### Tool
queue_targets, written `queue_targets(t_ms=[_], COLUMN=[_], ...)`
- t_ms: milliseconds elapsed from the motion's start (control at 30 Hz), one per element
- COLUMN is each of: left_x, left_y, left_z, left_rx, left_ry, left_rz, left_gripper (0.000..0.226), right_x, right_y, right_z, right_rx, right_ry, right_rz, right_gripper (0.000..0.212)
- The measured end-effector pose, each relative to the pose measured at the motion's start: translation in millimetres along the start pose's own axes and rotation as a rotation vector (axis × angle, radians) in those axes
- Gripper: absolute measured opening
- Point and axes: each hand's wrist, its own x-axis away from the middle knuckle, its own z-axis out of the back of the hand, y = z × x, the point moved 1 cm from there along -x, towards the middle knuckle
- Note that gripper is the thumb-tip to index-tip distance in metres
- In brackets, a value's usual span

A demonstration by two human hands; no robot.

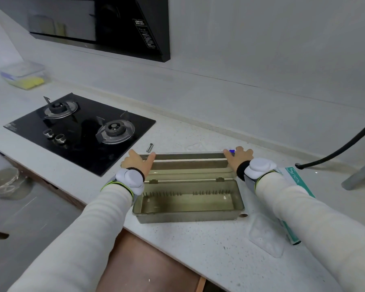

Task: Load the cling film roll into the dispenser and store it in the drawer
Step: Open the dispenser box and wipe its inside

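Dispenser (188, 207) open, lid (188, 167) folded back; left grip (138, 163), right grip (238, 157) curled round lid ends.

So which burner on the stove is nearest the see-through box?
The right burner, close to the left hand; the other burner sits farther left and back.

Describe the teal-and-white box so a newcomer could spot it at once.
On the white counter, right of the open dispenser, a long box lies partly under the right forearm. It alone is teal and white; the tray beside it is clear plastic.
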Motion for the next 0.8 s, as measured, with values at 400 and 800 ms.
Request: queue_targets(t_ms=[400,800], left_x=[-42,-57], left_y=[0,-7], left_z=[-33,-66], left_rx=[0.334,0.168], left_ry=[-0.073,-0.132], left_rz=[0.019,0.065], left_gripper=[0.071,0.065], right_x=[-35,-51], right_y=[-11,-1], right_z=[-20,-41], right_rx=[0.033,0.055], right_ry=[-0.017,-0.138], right_rz=[-0.014,-0.021], right_gripper=[0.065,0.061])
